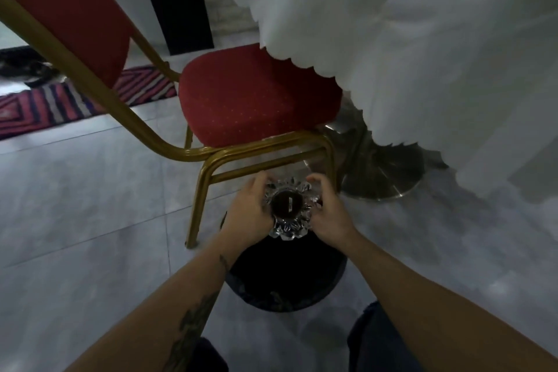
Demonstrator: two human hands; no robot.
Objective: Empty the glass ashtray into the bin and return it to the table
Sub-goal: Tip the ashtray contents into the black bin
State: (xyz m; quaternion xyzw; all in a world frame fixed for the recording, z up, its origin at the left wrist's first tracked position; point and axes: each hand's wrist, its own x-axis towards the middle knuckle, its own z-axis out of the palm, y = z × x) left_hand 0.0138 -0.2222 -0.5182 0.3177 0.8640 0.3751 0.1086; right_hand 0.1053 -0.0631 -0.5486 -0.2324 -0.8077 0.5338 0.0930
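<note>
The glass ashtray [290,211] is clear cut glass with a scalloped, ridged rim and a dark round centre bearing a small pale mark; whether it faces up or is turned over cannot be told. It is held in the air between both hands, directly above the far edge of the bin [287,278]. The left hand [249,216] clasps it at 9 o'clock and the right hand [330,214] at 3 o'clock, the fingers [315,180] of each curled over the rim and clamped on the glass. The bin is round and black, standing on the grey tiled floor [75,220]; its inside is too dark to show any contents. At 12 o'clock stands a red chair [256,100]; at 2 o'clock hangs the counter's white tablecloth [422,54].
</note>
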